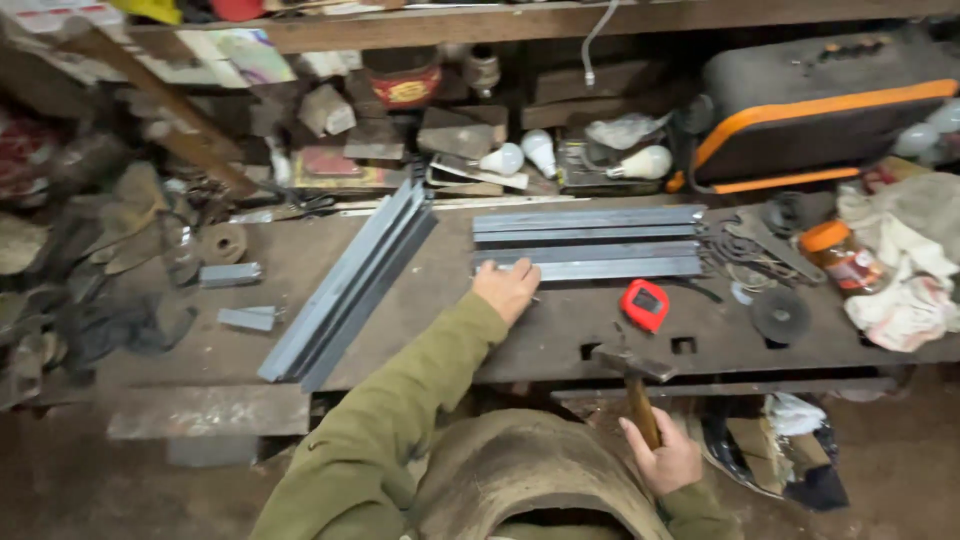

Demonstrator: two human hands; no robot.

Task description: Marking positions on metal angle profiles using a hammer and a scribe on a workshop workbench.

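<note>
My left hand [507,289] lies flat on the near end of a row of grey steel bars [590,243] laid side by side on the workbench [560,335]. My right hand [662,460] grips the wooden handle of a hammer [632,375], whose head hovers at the bench's front edge. A second bundle of long steel bars [352,282] lies diagonally to the left of my left hand. A red tape measure [646,304] sits just right of my left hand.
Short steel offcuts [230,274] lie at the left. A grinding disc [781,314], an orange-lidded jar [838,255] and rags [905,270] sit at the right. Light bulbs [540,152] and a black-and-orange case [820,110] stand behind. Clutter fills the left shelf.
</note>
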